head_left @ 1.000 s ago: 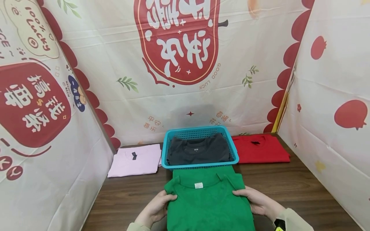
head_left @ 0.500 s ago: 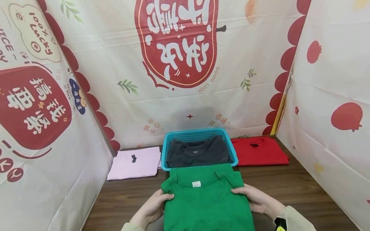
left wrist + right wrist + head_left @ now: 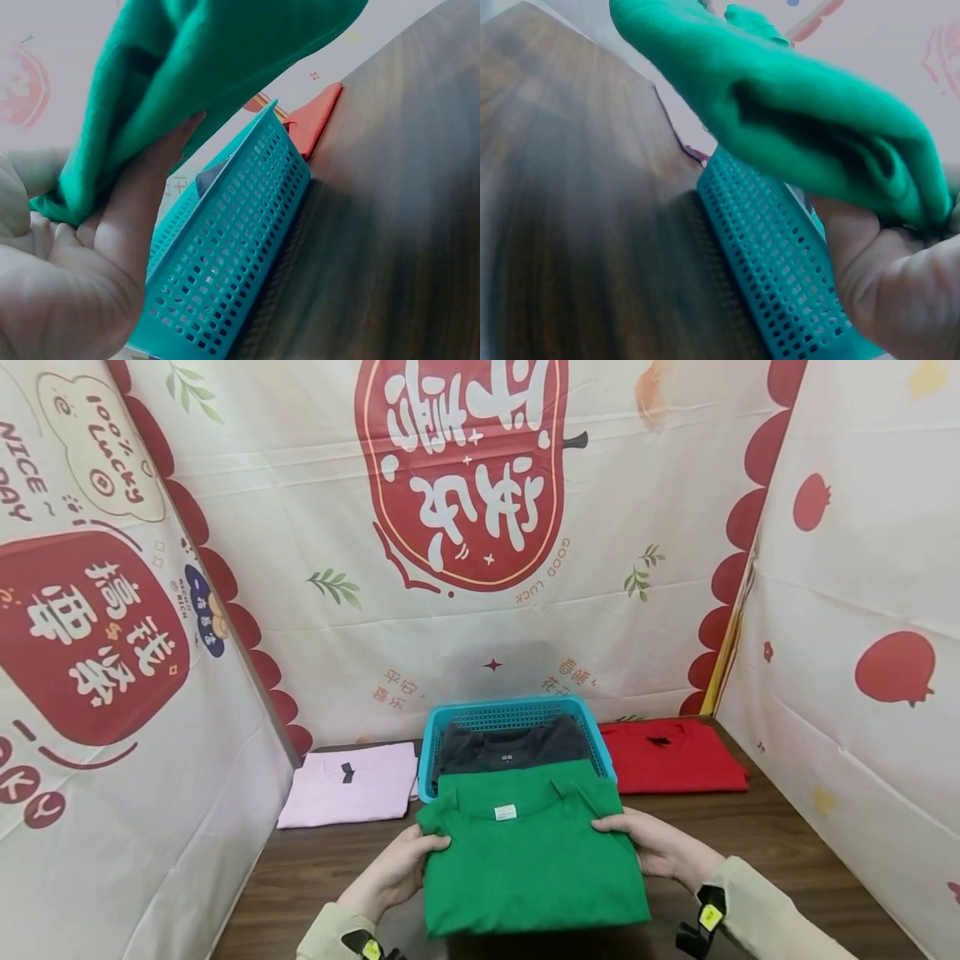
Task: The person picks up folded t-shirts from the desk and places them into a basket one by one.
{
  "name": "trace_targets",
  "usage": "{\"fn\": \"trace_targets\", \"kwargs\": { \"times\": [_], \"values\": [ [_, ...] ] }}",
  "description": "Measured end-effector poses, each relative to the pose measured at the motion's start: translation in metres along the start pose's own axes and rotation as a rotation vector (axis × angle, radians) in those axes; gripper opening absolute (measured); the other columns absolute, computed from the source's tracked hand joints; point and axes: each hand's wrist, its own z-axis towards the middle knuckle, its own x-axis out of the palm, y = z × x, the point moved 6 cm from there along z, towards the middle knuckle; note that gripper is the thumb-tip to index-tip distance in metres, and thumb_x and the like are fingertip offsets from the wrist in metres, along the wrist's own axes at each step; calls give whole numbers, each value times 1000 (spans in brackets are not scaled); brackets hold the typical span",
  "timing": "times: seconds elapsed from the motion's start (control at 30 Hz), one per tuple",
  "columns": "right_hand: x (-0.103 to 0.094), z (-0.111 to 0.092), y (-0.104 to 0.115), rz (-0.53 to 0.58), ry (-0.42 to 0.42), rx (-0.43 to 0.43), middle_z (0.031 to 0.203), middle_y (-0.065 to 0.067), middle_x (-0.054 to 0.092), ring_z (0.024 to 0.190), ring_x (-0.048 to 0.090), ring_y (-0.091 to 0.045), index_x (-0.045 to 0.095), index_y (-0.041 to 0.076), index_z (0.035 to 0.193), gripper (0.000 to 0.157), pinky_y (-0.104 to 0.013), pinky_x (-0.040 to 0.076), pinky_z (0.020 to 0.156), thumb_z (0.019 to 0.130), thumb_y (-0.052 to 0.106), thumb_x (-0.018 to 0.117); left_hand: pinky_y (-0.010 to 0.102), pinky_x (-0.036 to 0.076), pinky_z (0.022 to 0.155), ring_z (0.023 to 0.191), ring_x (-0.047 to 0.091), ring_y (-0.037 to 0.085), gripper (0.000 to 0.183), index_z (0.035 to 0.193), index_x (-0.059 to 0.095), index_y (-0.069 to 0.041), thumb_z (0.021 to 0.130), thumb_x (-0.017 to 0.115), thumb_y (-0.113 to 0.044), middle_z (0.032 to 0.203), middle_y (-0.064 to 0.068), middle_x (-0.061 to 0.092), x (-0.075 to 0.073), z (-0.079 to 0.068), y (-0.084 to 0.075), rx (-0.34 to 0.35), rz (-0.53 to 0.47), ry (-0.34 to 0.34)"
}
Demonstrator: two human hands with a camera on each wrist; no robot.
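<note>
A folded green T-shirt (image 3: 532, 868) with a white neck label is held up between both hands, in front of the blue plastic basket (image 3: 429, 768). My left hand (image 3: 393, 870) grips its left side, thumb on top and fingers beneath. On the opposite side my right hand (image 3: 663, 846) pinches the cloth the same way. Both wrist views show the green cloth raised above the wooden table. The far edge of the shirt overlaps the basket's near rim in the head view. Inside the basket lies a folded dark grey T-shirt (image 3: 465, 750), its lower part hidden behind the green one.
To the basket's left a folded pale pink T-shirt (image 3: 352, 793) lies on the wooden table (image 3: 757, 868). A folded red T-shirt (image 3: 675, 760) lies to its right. Printed white cloth walls (image 3: 675, 485) enclose the table at the back and both sides.
Both hands have moved the green T-shirt forward and up, so it now covers the basket's near rim in the head view. Its lower edge has come into sight.
</note>
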Motion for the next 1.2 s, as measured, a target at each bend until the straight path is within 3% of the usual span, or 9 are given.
{"fn": "trace_targets", "kwargs": {
  "times": [0.13, 0.4, 0.63, 0.8, 1.2],
  "values": [
    [-4, 7, 9, -2, -6, -2, 133, -11, 51, 123, 53, -29, -12, -1, 147, 54, -51, 35, 105, 107, 9, 22, 39, 51, 90, 104, 63, 21, 61, 147, 21, 5, 97, 50, -14, 117, 9, 63, -2, 6, -9, 24, 5, -21],
    [-8, 19, 33, -22, -30, 6, 130, -10, 54, 120, 55, -26, 14, 0, 144, 40, -49, 39, 103, 106, 8, 25, 37, 51, 89, 105, 63, 20, 56, 146, 23, 4, 98, 47, -9, 117, 8, 62, -9, 21, -25, 57, 34, -33],
    [-23, 31, 51, -36, -93, 9, 128, -10, 54, 118, 57, -26, 6, 2, 147, 46, -50, 40, 102, 106, 9, 26, 37, 48, 93, 111, 58, 20, 58, 148, 23, -1, 97, 49, -7, 128, 11, 54, -15, 40, -41, 92, 44, -73],
    [-41, 37, 56, -98, -196, 14, 127, -9, 53, 115, 58, -25, -1, 2, 150, 56, -49, 42, 100, 106, 13, 32, 37, 51, 88, 103, 62, 20, 52, 143, 30, 3, 95, 50, -7, 117, 10, 60, -20, 54, -48, 103, 85, -109],
    [-59, 52, 70, -167, -315, 7, 126, -10, 52, 110, 60, -24, 5, 2, 150, 60, -48, 45, 98, 104, 13, 41, 39, 51, 87, 100, 62, 20, 51, 142, 36, 2, 94, 51, -4, 117, 12, 60, -31, 78, -59, 134, 104, -202]
  ]
}}
